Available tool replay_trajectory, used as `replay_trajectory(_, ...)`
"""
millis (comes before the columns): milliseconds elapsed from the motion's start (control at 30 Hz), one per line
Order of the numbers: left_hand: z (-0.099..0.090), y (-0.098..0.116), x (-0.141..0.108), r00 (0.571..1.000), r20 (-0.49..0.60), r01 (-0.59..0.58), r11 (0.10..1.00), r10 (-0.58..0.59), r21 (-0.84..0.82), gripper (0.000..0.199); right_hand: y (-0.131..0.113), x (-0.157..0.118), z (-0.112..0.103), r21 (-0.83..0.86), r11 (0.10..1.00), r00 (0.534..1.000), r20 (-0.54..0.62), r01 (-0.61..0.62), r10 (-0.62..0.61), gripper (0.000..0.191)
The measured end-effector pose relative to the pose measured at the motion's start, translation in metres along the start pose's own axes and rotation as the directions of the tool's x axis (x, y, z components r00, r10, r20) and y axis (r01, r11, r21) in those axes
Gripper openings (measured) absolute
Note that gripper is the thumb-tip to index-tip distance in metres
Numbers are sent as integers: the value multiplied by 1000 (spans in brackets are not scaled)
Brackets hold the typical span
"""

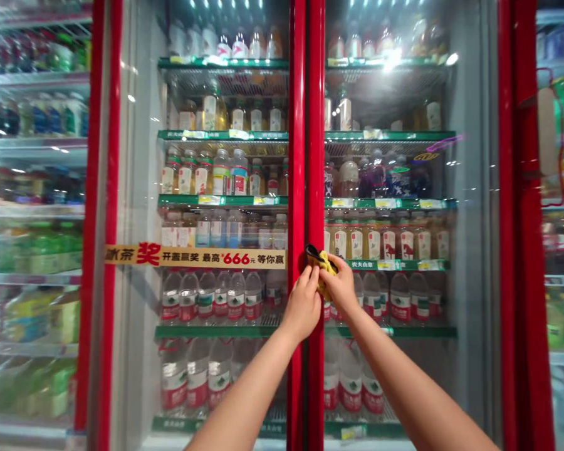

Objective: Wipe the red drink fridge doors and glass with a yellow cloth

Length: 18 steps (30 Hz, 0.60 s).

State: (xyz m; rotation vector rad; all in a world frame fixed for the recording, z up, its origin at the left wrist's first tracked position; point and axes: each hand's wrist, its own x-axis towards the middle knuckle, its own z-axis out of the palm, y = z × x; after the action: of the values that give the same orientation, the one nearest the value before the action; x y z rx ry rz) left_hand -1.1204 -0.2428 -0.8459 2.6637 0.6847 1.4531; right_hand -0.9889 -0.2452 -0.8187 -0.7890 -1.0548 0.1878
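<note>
A yellow and dark cloth (pixel 326 269) is bunched up at the red door frame (pixel 316 156), where the two glass doors of a drinks fridge meet. My right hand (pixel 342 287) is closed on the cloth from the right, thumb and fingers wrapped about it. Against the cloth's left side, my left hand (pixel 304 304) has its fingers bent together and gripping its edge. Both hands are close together in front of the red frame, and parts of the fingertips are hidden by the cloth.
Behind the glass, green-edged shelves (pixel 223 134) hold many drink bottles (pixel 235 294). A beige printed strip (pixel 197 257) runs across the left door. Further fridge shelves with bottles (pixel 32 244) stand at the left, and more at the right edge. Light glares off the glass.
</note>
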Motion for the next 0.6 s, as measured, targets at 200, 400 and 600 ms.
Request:
replay_trajectory(200,32,-8,-25,997,71,-36,997,40,-65,74,16,-29,-14,92,984,987,-29,-155,158,34)
replay_trajectory(400,21,14,44,990,-89,-117,989,110,-87,78,-22,23,-2,85,996,996,-94,-2,10,46)
replay_trajectory(600,33,-5,36,989,-149,-49,987,26,-154,79,-25,24,9,-27,1000,1000,-28,-14,13,39)
